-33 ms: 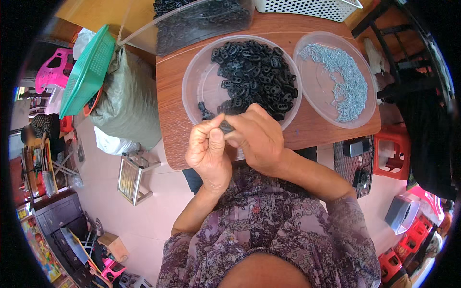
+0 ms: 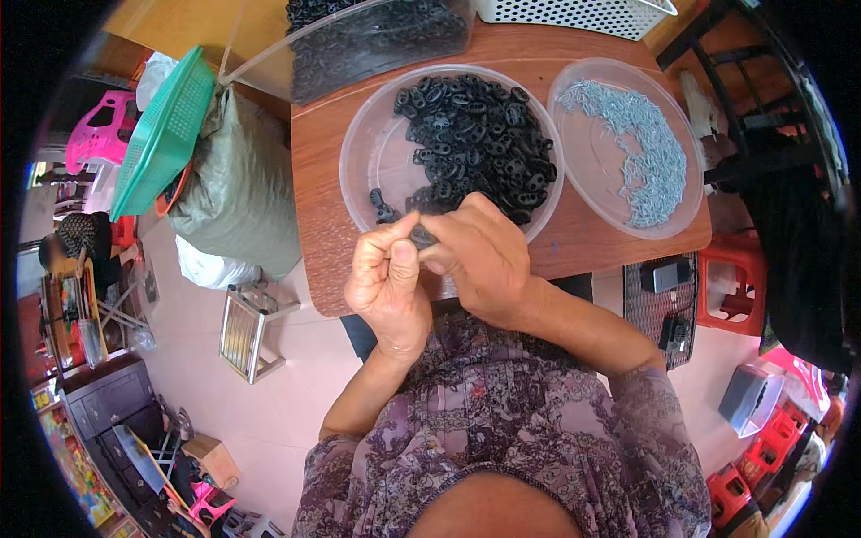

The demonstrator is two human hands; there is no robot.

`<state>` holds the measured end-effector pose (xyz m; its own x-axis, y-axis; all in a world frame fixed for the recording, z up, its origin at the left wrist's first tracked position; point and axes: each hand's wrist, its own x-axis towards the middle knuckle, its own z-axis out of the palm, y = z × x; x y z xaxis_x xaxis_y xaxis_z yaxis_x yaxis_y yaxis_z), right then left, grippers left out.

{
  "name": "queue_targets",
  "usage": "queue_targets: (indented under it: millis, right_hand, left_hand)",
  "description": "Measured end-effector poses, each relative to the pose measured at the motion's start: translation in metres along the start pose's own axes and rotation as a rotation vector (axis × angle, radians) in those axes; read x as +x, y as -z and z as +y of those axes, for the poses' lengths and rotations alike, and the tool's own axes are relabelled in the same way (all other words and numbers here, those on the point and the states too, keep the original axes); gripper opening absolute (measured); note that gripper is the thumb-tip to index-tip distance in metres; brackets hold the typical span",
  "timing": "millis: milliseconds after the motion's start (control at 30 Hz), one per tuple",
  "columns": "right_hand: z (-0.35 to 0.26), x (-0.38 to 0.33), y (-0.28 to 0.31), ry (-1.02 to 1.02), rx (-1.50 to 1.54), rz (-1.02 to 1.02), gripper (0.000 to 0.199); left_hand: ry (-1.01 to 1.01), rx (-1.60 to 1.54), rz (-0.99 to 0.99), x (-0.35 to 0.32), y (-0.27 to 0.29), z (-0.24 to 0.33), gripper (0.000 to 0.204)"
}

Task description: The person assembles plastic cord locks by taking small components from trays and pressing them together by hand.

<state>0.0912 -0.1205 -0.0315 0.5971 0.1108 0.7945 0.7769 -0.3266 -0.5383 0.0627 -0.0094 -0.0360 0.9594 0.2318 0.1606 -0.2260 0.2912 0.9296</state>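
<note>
A small black plastic piece (image 2: 421, 236) is being pinched between the closed left hand (image 2: 387, 280) and right hand (image 2: 477, 255) over the desk (image 2: 323, 179).

I read this as a home piecework workshop — wooden table (image 2: 323, 179), bowls of black plastic parts (image 2: 475, 134) and metal pins (image 2: 641, 157), bulk sack (image 2: 233, 188), plastic stools (image 2: 735, 291).

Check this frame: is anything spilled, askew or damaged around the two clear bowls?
Nothing stands out. The black plastic pieces sit inside their clear bowl, the small silvery parts inside the other bowl. Left hand and right hand pinch one black piece together over the table edge.
</note>
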Motion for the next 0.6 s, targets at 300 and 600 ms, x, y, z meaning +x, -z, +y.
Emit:
queue_targets:
  millis: [300,600]
  right_hand:
    - [0.004,-0.001,0.001,0.079,-0.074,-0.003,0.032]
    - [0.010,0.007,0.016,-0.047,-0.022,-0.056,0.030]
  left_hand:
    - [0.038,-0.055,-0.049,0.004,-0.008,0.005,0.019]
    - [0.019,0.135,-0.113,0.010,-0.005,-0.004,0.021]
